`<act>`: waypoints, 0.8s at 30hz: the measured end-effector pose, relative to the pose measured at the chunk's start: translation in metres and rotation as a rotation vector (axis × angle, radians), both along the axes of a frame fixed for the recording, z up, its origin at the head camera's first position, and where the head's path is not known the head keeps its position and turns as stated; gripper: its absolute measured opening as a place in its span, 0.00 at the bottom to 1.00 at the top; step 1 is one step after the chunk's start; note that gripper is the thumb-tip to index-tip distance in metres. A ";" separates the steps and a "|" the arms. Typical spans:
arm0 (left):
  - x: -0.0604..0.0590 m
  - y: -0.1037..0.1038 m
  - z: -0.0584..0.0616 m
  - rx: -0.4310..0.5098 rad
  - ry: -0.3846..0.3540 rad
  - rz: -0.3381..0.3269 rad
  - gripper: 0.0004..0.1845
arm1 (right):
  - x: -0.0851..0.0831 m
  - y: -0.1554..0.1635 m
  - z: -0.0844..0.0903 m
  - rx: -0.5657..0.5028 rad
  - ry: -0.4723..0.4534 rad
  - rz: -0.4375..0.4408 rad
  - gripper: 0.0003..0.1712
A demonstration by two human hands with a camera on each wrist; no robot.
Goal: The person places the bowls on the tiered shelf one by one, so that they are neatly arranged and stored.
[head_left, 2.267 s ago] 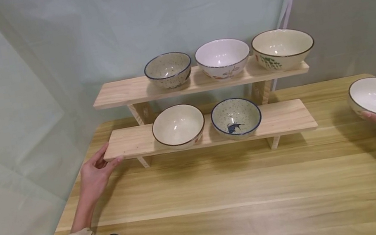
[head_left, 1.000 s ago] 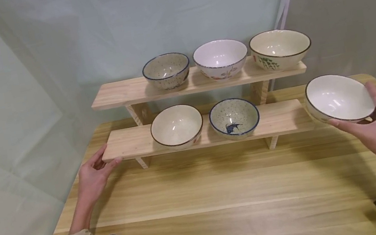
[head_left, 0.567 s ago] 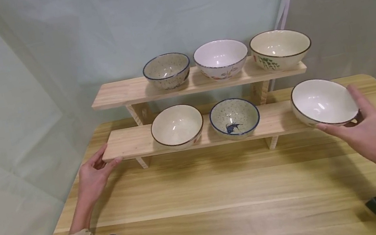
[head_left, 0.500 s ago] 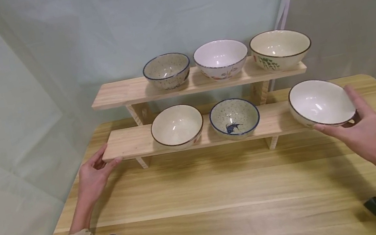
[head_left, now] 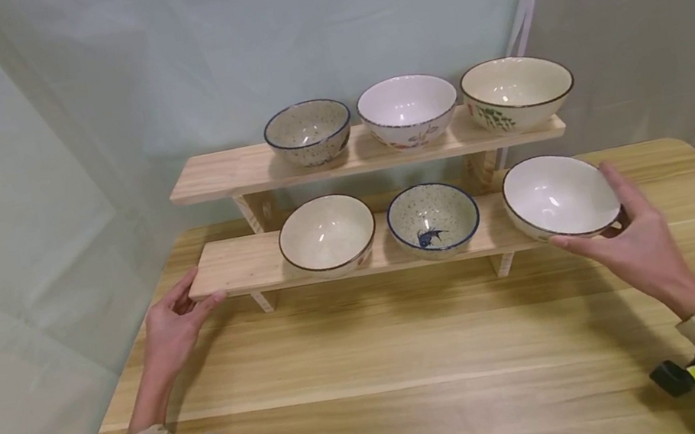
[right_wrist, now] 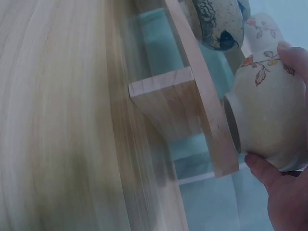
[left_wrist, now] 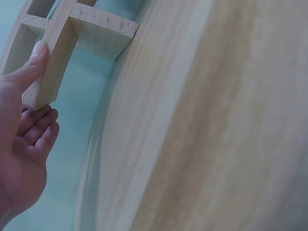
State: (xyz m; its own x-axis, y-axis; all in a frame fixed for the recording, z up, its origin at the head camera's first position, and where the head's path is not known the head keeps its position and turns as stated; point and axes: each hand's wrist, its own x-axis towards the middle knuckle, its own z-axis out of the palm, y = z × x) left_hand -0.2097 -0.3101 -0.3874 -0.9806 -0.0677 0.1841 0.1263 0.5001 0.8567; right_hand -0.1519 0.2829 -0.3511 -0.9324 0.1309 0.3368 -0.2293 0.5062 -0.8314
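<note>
My right hand [head_left: 643,254] holds a white bowl [head_left: 561,199] with a brown rim by its right side, thumb at the front. The bowl is at the right end of the lower shelf [head_left: 237,263], tilted slightly; its orange-and-brown leaf pattern shows in the right wrist view. Whether its foot touches the board cannot be told. My left hand [head_left: 172,329] grips that shelf's left end, its thumb on the board's front edge. Also on this shelf stand a cream bowl [head_left: 327,232] and a speckled blue-rimmed bowl [head_left: 434,217] with a blue fish inside.
The upper shelf [head_left: 221,173] bears a speckled bowl [head_left: 309,134], a white floral bowl [head_left: 408,109] and a cream bowl [head_left: 518,90] with green leaves. The two-tier stand rests on a wooden table [head_left: 415,360], with pale cloth [head_left: 87,84] behind and at the left.
My right hand has carried the white bowl leftward from the far right, past the lower shelf's end to a place beside the speckled bowl. My left hand has kept its grip.
</note>
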 end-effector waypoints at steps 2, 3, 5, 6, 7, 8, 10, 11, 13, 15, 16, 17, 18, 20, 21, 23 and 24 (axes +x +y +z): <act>0.000 0.000 0.000 -0.002 0.001 0.000 0.41 | -0.001 -0.002 0.000 -0.004 -0.003 0.008 0.62; 0.000 0.000 0.000 -0.004 0.003 0.001 0.41 | -0.001 -0.003 0.000 -0.005 -0.004 0.012 0.62; 0.000 0.000 0.000 -0.006 0.004 0.002 0.41 | -0.002 -0.005 -0.001 -0.006 -0.008 0.019 0.63; -0.001 0.000 0.000 -0.009 0.005 0.002 0.41 | -0.003 -0.006 -0.001 -0.005 -0.010 0.021 0.63; -0.001 0.000 0.000 -0.010 0.005 0.002 0.41 | -0.003 -0.006 -0.002 -0.002 -0.009 0.025 0.63; -0.001 0.000 0.000 -0.012 0.006 0.001 0.41 | -0.004 -0.007 -0.002 -0.002 -0.011 0.027 0.63; -0.001 0.000 0.000 -0.011 0.008 -0.003 0.41 | -0.005 -0.008 -0.004 -0.002 -0.015 0.027 0.63; -0.001 -0.001 -0.001 -0.011 0.010 -0.005 0.41 | -0.005 -0.008 -0.005 -0.003 -0.014 0.027 0.63; -0.001 -0.001 -0.001 -0.009 0.011 -0.007 0.41 | -0.006 -0.008 -0.005 -0.007 -0.017 0.021 0.63; -0.001 -0.001 -0.001 -0.008 0.010 -0.007 0.41 | -0.007 -0.008 -0.005 -0.005 -0.019 0.017 0.63; -0.001 -0.001 -0.001 -0.006 0.009 -0.008 0.41 | -0.007 -0.009 -0.005 -0.006 -0.018 0.018 0.63; -0.001 -0.002 0.000 -0.006 0.007 -0.007 0.41 | -0.007 -0.009 -0.005 -0.002 -0.017 0.021 0.63; -0.001 -0.002 0.000 -0.007 0.007 -0.006 0.41 | -0.007 -0.009 -0.005 -0.003 -0.018 0.023 0.63; -0.001 -0.002 0.000 -0.015 0.008 -0.004 0.41 | -0.007 -0.010 -0.005 0.000 -0.018 0.028 0.63; -0.001 -0.002 0.000 -0.017 0.010 -0.003 0.41 | -0.007 -0.010 -0.005 -0.004 -0.018 0.034 0.63; 0.000 -0.002 0.000 -0.025 0.015 0.001 0.41 | -0.008 -0.011 -0.006 -0.015 -0.020 0.046 0.63; -0.001 -0.002 -0.001 -0.028 0.017 0.002 0.41 | -0.008 -0.011 -0.006 -0.023 -0.021 0.050 0.63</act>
State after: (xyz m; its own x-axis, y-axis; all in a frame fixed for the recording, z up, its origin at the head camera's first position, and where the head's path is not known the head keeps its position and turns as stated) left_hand -0.2102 -0.3123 -0.3879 -0.9772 -0.0644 0.2023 0.1394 0.5239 0.8403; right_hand -0.1598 0.2719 -0.3568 -0.9448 0.0914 0.3146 -0.2363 0.4750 -0.8476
